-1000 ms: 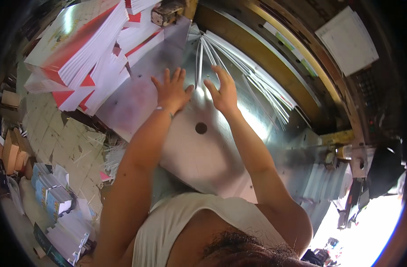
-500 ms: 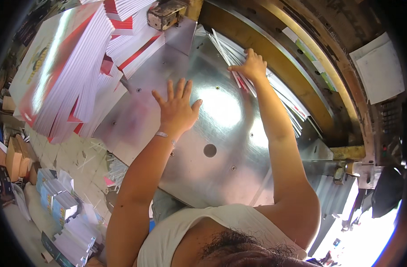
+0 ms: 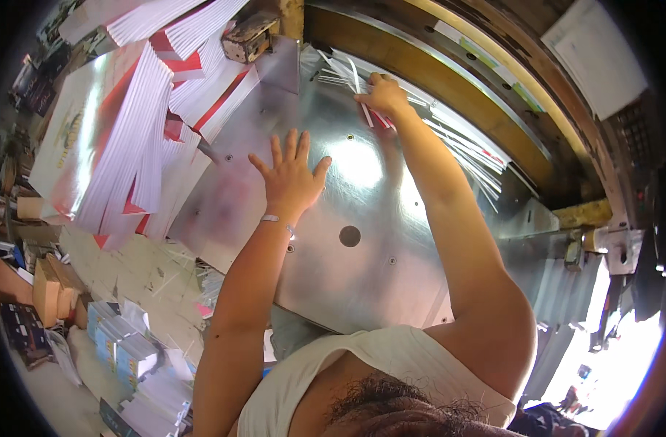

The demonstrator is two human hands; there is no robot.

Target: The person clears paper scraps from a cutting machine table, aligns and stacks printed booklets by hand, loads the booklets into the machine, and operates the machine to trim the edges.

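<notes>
My left hand (image 3: 295,175) lies on the shiny metal table (image 3: 322,280), palm down with its fingers spread; nothing is in it. At the far side of the table, my right hand (image 3: 386,96) is closed over a bunch of thin white paper strips (image 3: 456,142), some with red on them. Its fingers bend over the strips while the thumb points left, next to a strip that sticks up. More strips fan out to the right of the hand, along the yellowish metal bar (image 3: 449,84). The palm side of the right hand is hidden.
Leaning stacks of white and red booklets (image 3: 121,146) stand at the left. A worn metal block (image 3: 247,38) is at the table's far left corner. Blue and white bundles (image 3: 121,342) and cardboard pieces (image 3: 52,291) lie lower left. Paper sheets (image 3: 598,54) hang at the upper right.
My right hand has shifted a little left and farther away, its fingers more bent. The strips around it are more loosely spread. My left hand keeps its place on the table; the view has turned slightly.
</notes>
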